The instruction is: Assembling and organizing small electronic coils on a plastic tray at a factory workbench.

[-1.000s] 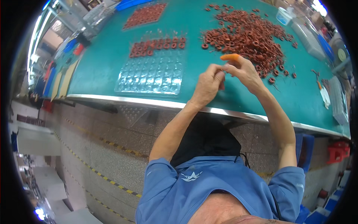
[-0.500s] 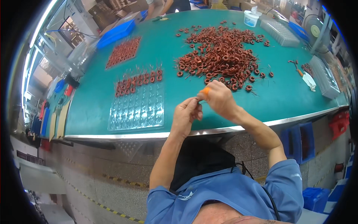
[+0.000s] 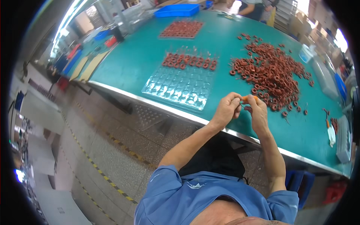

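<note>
My left hand point(image 3: 227, 110) is closed in a pinch above the table's near edge; what sits between its fingertips is mostly hidden. Meeting it fingertip to fingertip, my right hand point(image 3: 258, 114) is closed around a small orange piece point(image 3: 246, 99), whose full shape is covered by the fingers. A thin dark strand shows between the hands. Beyond the right hand spreads a large heap of copper-red ring coils point(image 3: 270, 71) with wire leads. Left of my hands lies a clear plastic tray point(image 3: 176, 88) with round pockets, its far rows filled with upright ring coils point(image 3: 189, 61).
A second filled tray point(image 3: 182, 29) lies farther back, near a blue bin point(image 3: 177, 10). At the right are an orange-handled tool point(image 3: 328, 123), a clear box point(image 3: 343, 140) and a white tub point(image 3: 306, 53). Another person point(image 3: 253, 8) stands across the green table point(image 3: 150, 48).
The view has swung left, so the table sits tilted and farther right. Both hands stay together; the right hand has turned, its fingers now pointing up beside the left.
</note>
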`<state>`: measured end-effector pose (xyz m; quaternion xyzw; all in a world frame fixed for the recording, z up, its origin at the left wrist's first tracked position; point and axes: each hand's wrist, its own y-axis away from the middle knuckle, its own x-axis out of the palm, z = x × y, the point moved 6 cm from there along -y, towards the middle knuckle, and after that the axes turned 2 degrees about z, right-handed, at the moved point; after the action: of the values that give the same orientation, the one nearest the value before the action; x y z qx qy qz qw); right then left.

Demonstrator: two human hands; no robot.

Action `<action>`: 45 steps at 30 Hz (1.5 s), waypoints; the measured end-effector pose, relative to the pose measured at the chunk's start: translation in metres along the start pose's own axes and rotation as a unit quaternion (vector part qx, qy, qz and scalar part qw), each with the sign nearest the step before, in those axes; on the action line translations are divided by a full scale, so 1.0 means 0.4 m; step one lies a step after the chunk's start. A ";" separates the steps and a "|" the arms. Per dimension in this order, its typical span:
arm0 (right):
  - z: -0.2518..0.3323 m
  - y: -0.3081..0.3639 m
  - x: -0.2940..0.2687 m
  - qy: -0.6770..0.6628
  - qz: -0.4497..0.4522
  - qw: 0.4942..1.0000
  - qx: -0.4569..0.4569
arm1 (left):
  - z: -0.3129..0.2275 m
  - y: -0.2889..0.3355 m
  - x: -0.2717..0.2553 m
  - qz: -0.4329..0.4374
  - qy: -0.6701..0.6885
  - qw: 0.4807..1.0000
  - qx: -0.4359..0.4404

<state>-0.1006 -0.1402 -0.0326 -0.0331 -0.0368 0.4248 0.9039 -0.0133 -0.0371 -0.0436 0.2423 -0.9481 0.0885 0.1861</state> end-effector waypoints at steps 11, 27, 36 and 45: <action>0.018 0.048 0.021 0.094 0.002 0.992 -0.088 | -0.086 0.034 0.005 0.033 -0.183 0.979 0.079; 0.100 0.091 0.015 0.054 -0.038 0.993 -0.099 | -0.053 0.086 0.012 0.150 0.062 0.977 -0.142; 0.085 0.110 -0.008 -0.052 0.010 0.998 -0.033 | -0.072 0.105 0.062 0.197 -0.190 0.962 0.017; 0.125 0.146 0.003 0.079 -0.110 0.964 -0.227 | -0.093 0.108 0.062 0.115 -0.174 0.975 0.075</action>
<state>-0.1495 -0.1007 0.0120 -0.2665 -0.0639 0.2994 0.9139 -0.0432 -0.0005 -0.0031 0.1564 -0.9781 0.1366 -0.0121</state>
